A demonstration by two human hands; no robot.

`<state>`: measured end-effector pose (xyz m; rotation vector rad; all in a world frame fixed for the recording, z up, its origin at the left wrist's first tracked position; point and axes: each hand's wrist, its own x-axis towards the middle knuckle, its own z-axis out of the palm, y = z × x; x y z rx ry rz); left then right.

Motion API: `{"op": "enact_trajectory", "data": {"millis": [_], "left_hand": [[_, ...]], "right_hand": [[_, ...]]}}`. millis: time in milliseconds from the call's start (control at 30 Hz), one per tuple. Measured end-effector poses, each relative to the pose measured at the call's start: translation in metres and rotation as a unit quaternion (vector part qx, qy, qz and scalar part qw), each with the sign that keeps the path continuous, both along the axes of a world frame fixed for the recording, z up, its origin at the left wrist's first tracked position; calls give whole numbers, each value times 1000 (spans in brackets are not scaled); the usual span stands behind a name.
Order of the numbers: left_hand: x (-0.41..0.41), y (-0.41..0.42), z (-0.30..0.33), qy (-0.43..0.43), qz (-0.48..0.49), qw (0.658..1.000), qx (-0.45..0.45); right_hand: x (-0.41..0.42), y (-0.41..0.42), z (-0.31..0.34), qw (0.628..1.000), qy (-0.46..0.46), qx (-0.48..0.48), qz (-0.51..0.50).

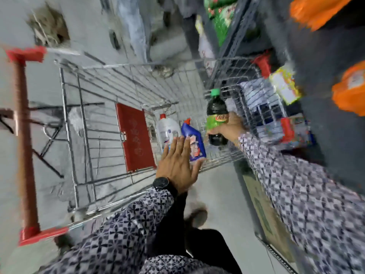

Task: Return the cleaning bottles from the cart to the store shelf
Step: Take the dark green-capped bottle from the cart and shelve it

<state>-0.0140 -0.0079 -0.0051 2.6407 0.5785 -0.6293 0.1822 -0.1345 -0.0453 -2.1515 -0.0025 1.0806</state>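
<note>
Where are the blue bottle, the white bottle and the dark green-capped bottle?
blue bottle [194, 144]: head view, on its label.
white bottle [167, 128]: head view, on its body below the red cap.
dark bottle [216, 109]: head view, on its shoulder above the green label.

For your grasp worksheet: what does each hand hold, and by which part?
Right hand grips the dark green-capped bottle around its labelled lower body. Left hand is open, holding nothing.

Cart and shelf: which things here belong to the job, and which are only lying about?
Job:
dark bottle, in the right hand
blue bottle
white bottle
cart
left hand, open

Not the job:
orange packs
green bags
red flap
</note>
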Motion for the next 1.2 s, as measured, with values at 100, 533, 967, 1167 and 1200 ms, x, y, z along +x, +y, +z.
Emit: {"op": "enact_trajectory", "data": {"millis": [100, 533, 967, 1167, 1200], "left_hand": [[-1, 1, 13, 11, 3, 1000, -2], [91, -148, 327, -556, -254, 780, -136], [202, -310, 430, -313, -596, 731, 109], [198, -315, 434, -308, -600, 733, 89], [198, -316, 434, -307, -594, 740, 73]], "right_hand": [[-12, -27, 70, 992, -109, 52, -46], [-192, -213, 436, 808, -485, 149, -299], [-265, -283, 467, 614, -612, -39, -498], [-278, -278, 457, 597, -600, -73, -527], [-278, -277, 457, 596, -599, -77, -529]]}}
